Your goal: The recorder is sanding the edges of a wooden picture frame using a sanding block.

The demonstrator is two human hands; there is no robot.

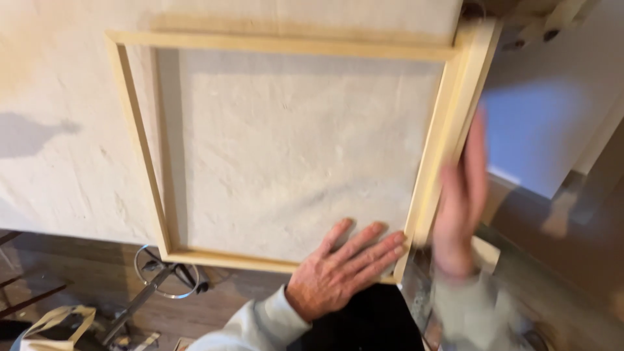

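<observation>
A pale wooden stretcher frame (140, 143) lies on a sheet of off-white canvas (286, 149) spread over a work surface. My left hand (344, 266) rests flat with fingers spread on the canvas inside the frame, its fingertips touching the frame's near right corner. My right hand (461, 201), blurred with motion, is held edge-on with fingers straight beside the outer side of the frame's right bar. Neither hand holds anything.
The canvas hangs past the near edge over a wooden floor, where a round metal stool base (166, 273) and a cloth bag (55, 325) stand. A white board (539, 123) lies to the right of the frame.
</observation>
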